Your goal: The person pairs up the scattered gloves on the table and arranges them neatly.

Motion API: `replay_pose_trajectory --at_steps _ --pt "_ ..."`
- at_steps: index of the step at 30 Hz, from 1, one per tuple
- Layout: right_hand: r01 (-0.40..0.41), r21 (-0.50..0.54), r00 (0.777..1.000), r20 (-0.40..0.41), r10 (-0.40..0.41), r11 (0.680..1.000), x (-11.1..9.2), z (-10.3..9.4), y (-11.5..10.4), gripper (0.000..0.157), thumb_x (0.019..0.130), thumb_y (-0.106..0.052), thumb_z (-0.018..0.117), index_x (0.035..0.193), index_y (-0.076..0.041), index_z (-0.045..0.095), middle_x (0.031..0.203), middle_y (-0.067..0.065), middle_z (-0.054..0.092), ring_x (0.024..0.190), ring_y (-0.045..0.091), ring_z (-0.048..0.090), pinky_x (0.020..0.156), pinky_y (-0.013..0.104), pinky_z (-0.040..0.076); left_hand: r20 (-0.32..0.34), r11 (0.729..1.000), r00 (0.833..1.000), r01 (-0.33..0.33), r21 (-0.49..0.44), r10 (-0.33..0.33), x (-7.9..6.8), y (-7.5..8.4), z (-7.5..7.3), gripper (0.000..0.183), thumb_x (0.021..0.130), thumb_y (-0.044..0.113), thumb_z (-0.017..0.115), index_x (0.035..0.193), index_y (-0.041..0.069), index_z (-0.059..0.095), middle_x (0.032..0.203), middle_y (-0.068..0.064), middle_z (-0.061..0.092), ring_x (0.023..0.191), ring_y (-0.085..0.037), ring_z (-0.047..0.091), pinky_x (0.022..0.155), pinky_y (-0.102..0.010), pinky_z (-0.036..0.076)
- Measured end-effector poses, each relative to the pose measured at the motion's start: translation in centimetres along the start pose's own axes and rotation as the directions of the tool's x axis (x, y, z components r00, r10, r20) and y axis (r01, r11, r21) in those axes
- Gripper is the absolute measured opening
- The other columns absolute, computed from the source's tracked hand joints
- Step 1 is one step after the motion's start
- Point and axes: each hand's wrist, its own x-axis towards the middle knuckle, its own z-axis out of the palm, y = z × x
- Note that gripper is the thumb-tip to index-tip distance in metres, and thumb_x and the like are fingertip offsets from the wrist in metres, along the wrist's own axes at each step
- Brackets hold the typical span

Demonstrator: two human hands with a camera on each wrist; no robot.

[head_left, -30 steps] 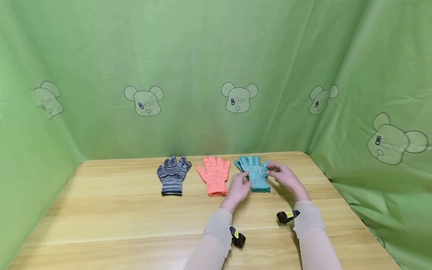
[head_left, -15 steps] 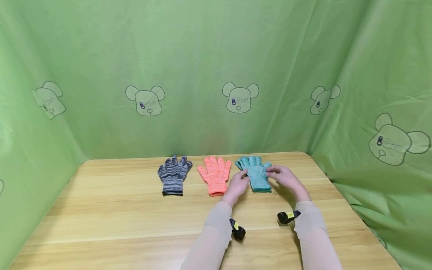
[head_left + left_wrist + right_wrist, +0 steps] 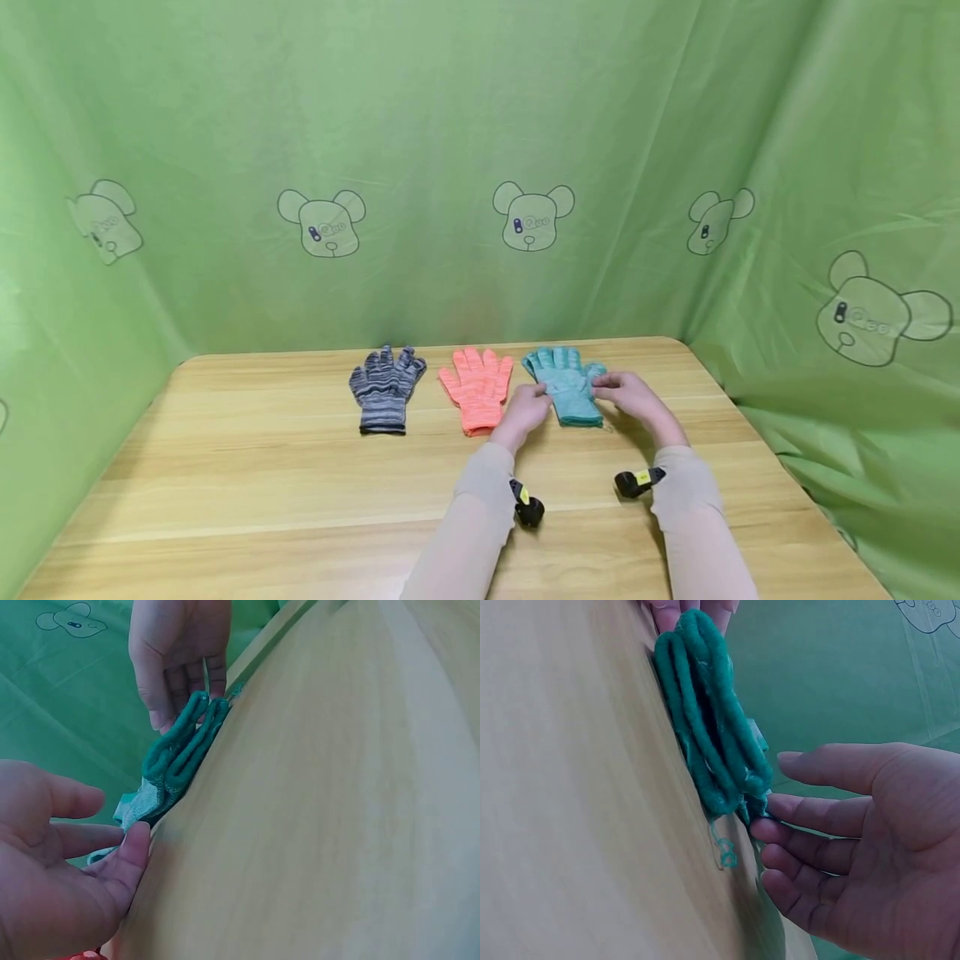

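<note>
A pair of teal knit gloves (image 3: 564, 385) lies stacked at the back right of the table, fingers toward the far edge. Both cuffs show one over the other in the right wrist view, with a loose thread (image 3: 726, 853) hanging from them. My left hand (image 3: 525, 412) has its fingertips at the left edge of the gloves, thumb held apart from the fingers (image 3: 82, 838). On the other side my right hand (image 3: 633, 396) touches the right edge near the glove's thumb. Its thumb stands apart from its fingers (image 3: 810, 844), which are lightly bent.
Left of the teal pair lie orange knit gloves (image 3: 477, 390), and farther left grey-black striped gloves (image 3: 385, 390). All rest on a wooden table (image 3: 262, 483). Green curtains (image 3: 427, 125) with bear heads hang behind and at both sides.
The teal glove's thumb has spread out to the right. My left hand has drawn slightly down and left along the glove's edge. My right hand has barely moved.
</note>
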Motion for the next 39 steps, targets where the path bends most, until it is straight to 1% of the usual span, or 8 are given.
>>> replay_pose_trajectory --at_steps 6,10,13,17,21,25,31,39 --pt "-0.006 0.013 1.0 0.015 0.006 1.0 -0.1 0.0 0.0 0.045 0.098 -0.02 0.056 0.131 0.011 0.051 0.133 0.033 0.052 0.126 0.048 0.047 0.106 0.058 0.041 -0.008 1.0 1.0 0.014 0.005 -0.014 -0.1 0.1 0.0 0.046 0.099 0.012 0.048 0.143 0.0 0.045 0.154 -0.02 0.034 0.131 -0.025 0.042 0.097 -0.036 0.04" --pt "0.004 0.017 1.0 0.022 -0.005 1.0 -0.1 0.0 0.0 0.047 0.098 -0.02 0.056 0.132 0.011 0.05 0.134 0.033 0.051 0.125 0.048 0.047 0.106 0.057 0.041 -0.016 1.0 1.0 0.013 0.003 -0.013 -0.1 0.1 0.1 0.047 0.098 0.012 0.05 0.144 0.001 0.044 0.156 -0.021 0.03 0.131 -0.027 0.041 0.103 -0.039 0.041" --pt "0.017 0.018 1.0 0.013 -0.018 1.0 0.0 0.0 0.1 0.048 0.097 -0.02 0.057 0.133 0.01 0.049 0.133 0.032 0.052 0.123 0.046 0.049 0.103 0.056 0.044 -0.03 1.0 1.0 0.005 0.007 -0.005 -0.2 0.1 0.2 0.048 0.097 0.012 0.052 0.144 0.003 0.045 0.155 -0.02 0.03 0.14 -0.029 0.035 0.113 -0.043 0.036" --pt "0.02 0.028 1.0 -0.014 -0.02 0.999 0.1 -0.1 0.2 0.05 0.096 -0.02 0.06 0.134 0.009 0.048 0.131 0.031 0.053 0.119 0.043 0.051 0.098 0.052 0.048 -0.042 1.0 0.999 -0.019 0.024 0.02 -0.6 0.1 0.3 0.048 0.096 0.011 0.053 0.143 0.006 0.047 0.154 -0.019 0.034 0.145 -0.031 0.028 0.119 -0.046 0.028" --pt "0.018 0.024 1.0 -0.015 -0.018 1.0 0.1 -0.1 0.3 0.052 0.096 -0.022 0.059 0.138 0.007 0.046 0.14 0.032 0.046 0.125 0.047 0.047 0.102 0.056 0.044 -0.052 0.997 0.997 -0.052 0.054 0.054 -1.0 0.1 0.5 0.049 0.093 0.01 0.057 0.141 0.006 0.05 0.151 -0.019 0.039 0.144 -0.031 0.031 0.118 -0.045 0.029" --pt "0.03 0.005 1.0 -0.009 -0.03 1.0 0.1 -0.1 0.3 0.054 0.097 -0.024 0.058 0.14 0.006 0.045 0.147 0.033 0.039 0.13 0.05 0.041 0.108 0.059 0.039 -0.064 0.992 0.994 -0.086 0.096 0.092 -1.2 0.0 0.8 0.05 0.088 0.008 0.063 0.138 0.005 0.054 0.147 -0.018 0.045 0.139 -0.03 0.037 0.115 -0.044 0.035" --pt "0.041 0.003 0.999 0.005 -0.041 0.999 0.2 0.0 0.3 0.053 0.097 -0.022 0.057 0.14 0.008 0.044 0.146 0.034 0.04 0.133 0.051 0.037 0.111 0.062 0.033 -0.042 0.989 0.996 -0.078 0.128 0.084 -1.8 0.1 1.1 0.042 0.091 0.012 0.063 0.132 0.005 0.06 0.142 -0.019 0.045 0.134 -0.032 0.042 0.111 -0.046 0.039" --pt "0.09 -0.084 0.995 0.043 -0.086 0.992 0.2 0.1 0.2 0.049 0.097 -0.02 0.057 0.134 0.011 0.05 0.139 0.034 0.048 0.131 0.052 0.04 0.108 0.062 0.035 0.019 0.96 0.997 -0.082 0.269 0.08 -2.6 0.5 1.0 0.039 0.092 0.022 0.064 0.13 0.012 0.063 0.143 -0.013 0.045 0.133 -0.032 0.038 0.108 -0.049 0.038"
